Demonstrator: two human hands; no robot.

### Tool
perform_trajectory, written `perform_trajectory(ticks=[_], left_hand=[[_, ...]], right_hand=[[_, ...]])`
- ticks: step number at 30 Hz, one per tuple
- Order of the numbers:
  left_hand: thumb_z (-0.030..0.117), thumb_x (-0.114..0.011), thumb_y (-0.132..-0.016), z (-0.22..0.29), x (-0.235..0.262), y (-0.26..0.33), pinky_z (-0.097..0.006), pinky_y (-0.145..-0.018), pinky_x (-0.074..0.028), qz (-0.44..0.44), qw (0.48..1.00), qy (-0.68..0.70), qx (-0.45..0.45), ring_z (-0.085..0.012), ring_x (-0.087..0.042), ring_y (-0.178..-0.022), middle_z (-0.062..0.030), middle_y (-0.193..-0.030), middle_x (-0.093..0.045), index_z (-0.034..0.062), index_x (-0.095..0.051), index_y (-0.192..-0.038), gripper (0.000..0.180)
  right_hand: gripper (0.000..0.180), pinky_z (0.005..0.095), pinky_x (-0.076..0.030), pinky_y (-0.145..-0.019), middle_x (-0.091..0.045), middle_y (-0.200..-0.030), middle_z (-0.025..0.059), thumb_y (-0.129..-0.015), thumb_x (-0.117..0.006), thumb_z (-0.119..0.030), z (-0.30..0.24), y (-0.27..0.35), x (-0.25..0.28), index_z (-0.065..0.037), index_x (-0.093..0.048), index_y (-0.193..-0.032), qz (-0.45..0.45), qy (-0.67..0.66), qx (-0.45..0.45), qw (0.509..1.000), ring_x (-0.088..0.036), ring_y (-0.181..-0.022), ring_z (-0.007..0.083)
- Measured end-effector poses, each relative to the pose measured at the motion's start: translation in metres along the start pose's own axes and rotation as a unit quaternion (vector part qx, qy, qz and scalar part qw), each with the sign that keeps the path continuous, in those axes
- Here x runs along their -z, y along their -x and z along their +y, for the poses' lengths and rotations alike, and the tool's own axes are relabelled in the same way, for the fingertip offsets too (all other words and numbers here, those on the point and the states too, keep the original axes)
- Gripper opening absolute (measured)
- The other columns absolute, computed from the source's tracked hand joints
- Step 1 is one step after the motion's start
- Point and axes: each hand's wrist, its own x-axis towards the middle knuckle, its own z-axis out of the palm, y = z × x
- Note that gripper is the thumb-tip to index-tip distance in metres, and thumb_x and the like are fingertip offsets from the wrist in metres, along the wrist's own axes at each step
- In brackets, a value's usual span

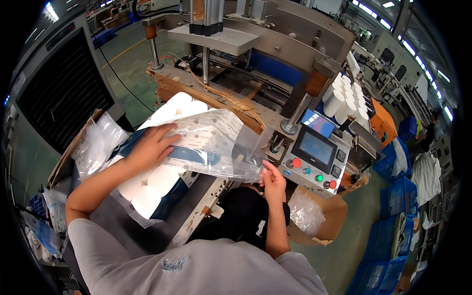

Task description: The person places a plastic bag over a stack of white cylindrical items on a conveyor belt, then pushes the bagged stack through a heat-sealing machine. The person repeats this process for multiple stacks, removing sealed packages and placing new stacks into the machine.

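Observation:
A clear printed plastic bag [211,132] with a blue band lies across white paper rolls in front of me. My left hand [153,145] rests flat on the bag's left part, fingers spread. At the bag's right end, my right hand [273,183] pinches the transparent film edge, stretching it toward the machine's control panel. White rolls [184,105] show beyond the bag. Nearer to me is another group of white rolls [150,189], with dark blue printed wrap along its side. How far the bag encloses the rolls cannot be made out.
A steel machine with posts [297,110] stands ahead. Its control panel [314,152] with coloured buttons is right of my right hand. Below sits a cardboard box [334,216] holding clear film. Loose plastic bags [98,142] lie left; blue crates [388,250] line the right.

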Motion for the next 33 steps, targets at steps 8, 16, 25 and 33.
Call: perform_trajectory(ticks=[8, 16, 25, 33], left_hand=[[0.022, -0.070, -0.073, -0.002, 0.031, 0.032, -0.041, -0.106, -0.027, -0.048, 0.999, -0.009, 0.019, -0.0361, -0.028, -0.130, -0.0184, -0.141, -0.026, 0.0089, -0.030, -0.139, 0.078], [0.042, -0.055, -0.086, -0.047, -0.010, -0.021, -0.041, -0.112, -0.006, -0.190, 0.970, 0.127, -0.087, -0.0293, -0.003, -0.140, -0.0159, -0.151, -0.005, 0.0074, -0.014, -0.144, 0.080], [0.032, -0.035, -0.098, -0.080, -0.053, -0.122, -0.034, -0.111, -0.015, -0.169, 0.950, 0.258, -0.051, -0.0248, -0.021, -0.136, -0.0130, -0.146, -0.027, 0.0055, -0.031, -0.139, 0.049], [0.019, -0.049, -0.094, -0.151, -0.051, -0.110, -0.020, -0.088, -0.041, -0.182, 0.823, 0.465, 0.271, -0.0088, -0.055, -0.104, -0.0032, -0.111, -0.062, 0.0021, -0.046, -0.129, 0.039]], right_hand=[[0.021, 0.0271, -0.041, -0.075, -0.060, -0.088, 0.0050, -0.090, -0.053, -0.013, 0.005, 0.030, 0.017, 0.001, -0.057, -0.076, -0.032, 0.122, 0.204, 0.971, -0.052, -0.088, 0.0144], [0.023, 0.0355, -0.033, -0.095, -0.062, -0.102, 0.0121, -0.087, -0.052, -0.015, 0.017, 0.051, 0.041, 0.000, -0.058, -0.071, 0.021, 0.122, 0.195, 0.973, -0.046, -0.110, 0.0249], [0.027, 0.0362, -0.033, -0.098, -0.064, -0.101, 0.0117, -0.091, -0.049, -0.017, 0.042, 0.020, 0.040, 0.003, -0.063, -0.078, 0.119, 0.083, 0.173, 0.974, -0.044, -0.116, 0.0257], [0.029, 0.0314, -0.045, -0.083, -0.065, -0.085, 0.0151, -0.096, -0.045, -0.026, 0.068, -0.041, 0.019, 0.000, -0.057, -0.087, 0.009, -0.099, 0.009, 0.995, -0.063, -0.082, 0.0215]])
